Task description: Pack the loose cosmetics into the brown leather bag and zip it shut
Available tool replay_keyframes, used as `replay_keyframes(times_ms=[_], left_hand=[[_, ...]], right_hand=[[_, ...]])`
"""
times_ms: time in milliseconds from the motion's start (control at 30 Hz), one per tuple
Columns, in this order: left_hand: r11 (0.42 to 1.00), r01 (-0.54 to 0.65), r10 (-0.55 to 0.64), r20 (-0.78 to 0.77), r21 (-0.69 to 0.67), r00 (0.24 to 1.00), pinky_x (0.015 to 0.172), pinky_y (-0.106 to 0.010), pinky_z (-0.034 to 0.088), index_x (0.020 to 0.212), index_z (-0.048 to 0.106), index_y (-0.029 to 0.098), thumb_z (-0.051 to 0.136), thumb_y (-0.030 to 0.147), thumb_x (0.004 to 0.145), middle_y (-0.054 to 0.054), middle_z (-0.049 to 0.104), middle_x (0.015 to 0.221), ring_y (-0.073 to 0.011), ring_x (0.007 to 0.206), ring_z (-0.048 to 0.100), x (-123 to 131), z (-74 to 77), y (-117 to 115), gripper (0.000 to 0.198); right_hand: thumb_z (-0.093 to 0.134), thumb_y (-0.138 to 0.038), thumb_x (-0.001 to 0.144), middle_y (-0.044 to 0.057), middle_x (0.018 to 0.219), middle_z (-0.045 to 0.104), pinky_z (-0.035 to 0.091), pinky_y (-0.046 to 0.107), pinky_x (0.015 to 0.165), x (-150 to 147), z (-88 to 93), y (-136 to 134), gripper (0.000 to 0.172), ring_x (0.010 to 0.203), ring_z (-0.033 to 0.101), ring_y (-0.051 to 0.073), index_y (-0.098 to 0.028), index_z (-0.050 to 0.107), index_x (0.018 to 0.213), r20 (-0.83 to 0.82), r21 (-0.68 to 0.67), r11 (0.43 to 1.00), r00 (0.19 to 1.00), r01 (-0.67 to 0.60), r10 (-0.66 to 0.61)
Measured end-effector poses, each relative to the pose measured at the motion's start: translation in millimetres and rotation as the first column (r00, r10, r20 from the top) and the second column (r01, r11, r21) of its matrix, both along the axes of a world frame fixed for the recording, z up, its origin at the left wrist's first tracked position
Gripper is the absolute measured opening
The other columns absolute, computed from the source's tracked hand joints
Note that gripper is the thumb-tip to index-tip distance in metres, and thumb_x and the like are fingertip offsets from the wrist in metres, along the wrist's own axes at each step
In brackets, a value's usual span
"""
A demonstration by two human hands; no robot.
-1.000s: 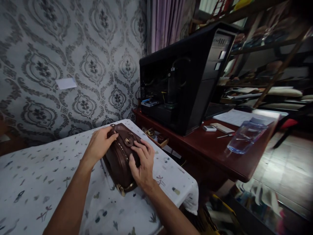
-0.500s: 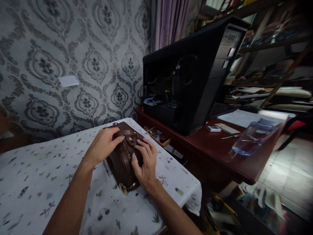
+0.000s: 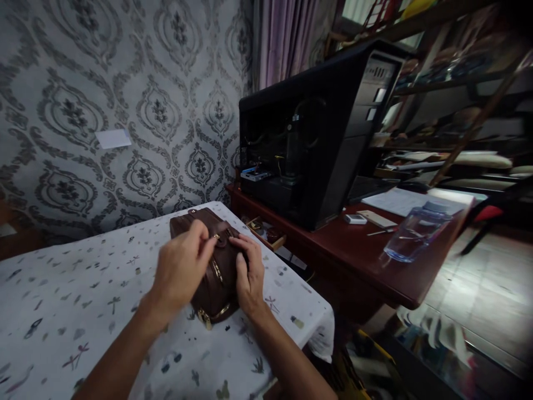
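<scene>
A dark brown leather bag [image 3: 214,289] with gold zips lies on the patterned white cloth [image 3: 104,300]. Over its top, my left hand [image 3: 181,264] has its fingers drawn together in a pinch near the gold stud of the strap; what is between the fingertips is too small to make out. My right hand [image 3: 250,272] rests along the bag's right side, fingers apart, fingertips on the leather near the strap end.
A black computer case [image 3: 308,139] stands on the dark red desk [image 3: 345,255] at the right. A clear bottle [image 3: 416,233], a small white device [image 3: 355,219] and papers [image 3: 393,201] lie near it. Below the case, a small drawer [image 3: 266,233] is pulled out.
My left hand has drawn back toward me and its fingers have closed into a pinch. My right hand has shifted slightly on the bag. The view has turned a little to the right.
</scene>
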State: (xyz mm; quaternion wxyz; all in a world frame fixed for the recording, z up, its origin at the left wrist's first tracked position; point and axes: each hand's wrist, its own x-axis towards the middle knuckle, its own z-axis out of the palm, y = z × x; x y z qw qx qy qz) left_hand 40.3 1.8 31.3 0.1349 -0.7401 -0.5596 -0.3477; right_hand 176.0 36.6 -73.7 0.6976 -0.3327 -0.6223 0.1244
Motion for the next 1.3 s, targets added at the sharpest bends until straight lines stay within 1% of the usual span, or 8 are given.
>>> replay_keyframes(times_ms=[133, 333, 467, 600, 767, 933, 1133, 1300], left_hand=[[0.928, 0.323, -0.247, -0.342, 0.185, 0.906, 0.093, -0.041, 0.048, 0.099, 0.063, 0.015, 0.046, 0.020, 0.100, -0.010, 0.070, 0.105, -0.0257, 0.103, 0.063, 16.1, -34.0, -14.6, 0.017], [0.883, 0.397, -0.269, -0.421, 0.252, 0.866, 0.109, -0.047, 0.039, 0.111, 0.067, 0.013, 0.049, 0.016, 0.099, -0.011, 0.072, 0.117, -0.0260, 0.116, 0.062, 11.8, -64.3, -9.9, 0.023], [0.851, 0.419, -0.280, -0.399, 0.318, 0.873, 0.107, -0.047, 0.038, 0.106, 0.071, 0.018, 0.053, 0.018, 0.097, -0.009, 0.074, 0.113, -0.0254, 0.112, 0.064, 9.5, -70.7, -4.6, 0.020], [0.841, 0.419, -0.278, -0.392, 0.343, 0.877, 0.107, -0.046, 0.038, 0.107, 0.072, 0.020, 0.058, 0.021, 0.096, -0.008, 0.075, 0.114, -0.0243, 0.109, 0.064, 10.4, -76.8, -1.5, 0.018], [0.838, 0.409, -0.274, -0.371, 0.360, 0.887, 0.107, -0.046, 0.038, 0.107, 0.073, 0.019, 0.059, 0.020, 0.095, -0.008, 0.075, 0.116, -0.0238, 0.108, 0.064, 10.4, -81.8, 0.5, 0.018], [0.849, 0.403, -0.269, -0.376, 0.343, 0.887, 0.103, -0.045, 0.042, 0.108, 0.072, 0.020, 0.060, 0.021, 0.094, -0.008, 0.075, 0.116, -0.0233, 0.106, 0.065, 10.4, -79.3, -0.2, 0.019], [0.849, 0.394, -0.258, -0.374, 0.354, 0.891, 0.101, -0.044, 0.043, 0.104, 0.073, 0.020, 0.058, 0.021, 0.095, -0.007, 0.076, 0.113, -0.0231, 0.104, 0.065, 10.9, -77.6, 0.2, 0.018], [0.862, 0.385, -0.248, -0.388, 0.329, 0.888, 0.103, -0.045, 0.042, 0.108, 0.073, 0.021, 0.061, 0.022, 0.094, -0.007, 0.075, 0.117, -0.0235, 0.106, 0.065, 9.7, -79.8, -0.2, 0.018]], right_hand=[[0.039, -0.027, 0.102, 0.008, 0.113, 0.067, 0.046, 0.046, 0.104, 2.6, -0.3, 4.9, 0.026, 0.113, 0.060, 0.022, -0.023, 0.062, 0.114, -0.076, -0.035, 0.997, 0.995, -0.066, 0.063], [0.062, -0.022, 0.087, 0.005, 0.102, 0.069, 0.051, 0.040, 0.093, 17.0, 16.7, 19.7, 0.034, 0.095, 0.065, 0.021, -0.024, 0.064, 0.121, 0.004, -0.095, 0.990, 0.994, -0.108, 0.109], [0.063, -0.022, 0.088, 0.006, 0.092, 0.069, 0.049, 0.042, 0.090, 25.8, 37.9, 30.3, 0.024, 0.094, 0.059, 0.024, -0.027, 0.074, 0.109, 0.227, -0.026, 0.997, 0.971, -0.077, 0.081], [0.061, -0.029, 0.092, 0.007, 0.103, 0.070, 0.048, 0.042, 0.095, 22.0, 56.7, 44.3, 0.017, 0.103, 0.060, 0.024, -0.026, 0.077, 0.097, 0.133, -0.035, 0.988, 0.979, -0.153, 0.157], [0.055, -0.042, 0.095, 0.004, 0.089, 0.072, 0.051, 0.033, 0.086, 7.9, 73.3, 59.5, 0.028, 0.091, 0.067, 0.021, -0.022, 0.074, 0.095, -0.041, -0.172, 0.846, 0.861, -0.505, 0.506], [0.056, -0.045, 0.092, -0.001, 0.065, 0.062, 0.047, 0.025, 0.062, 4.1, 80.3, 63.8, 0.031, 0.061, 0.058, 0.014, -0.020, 0.073, 0.094, -0.131, -0.255, 0.764, 0.804, -0.592, 0.579], [0.049, -0.033, 0.089, -0.006, 0.053, 0.050, 0.036, 0.022, 0.049, 8.5, 83.1, 56.4, 0.030, 0.046, 0.041, 0.009, -0.018, 0.073, 0.095, -0.047, -0.309, 0.773, 0.820, -0.554, 0.570], [0.051, -0.035, 0.091, 0.000, 0.075, 0.067, 0.050, 0.027, 0.065, 19.7, 81.6, 54.2, 0.028, 0.065, 0.061, 0.014, -0.019, 0.072, 0.097, 0.053, -0.282, 0.810, 0.835, -0.514, 0.548]])
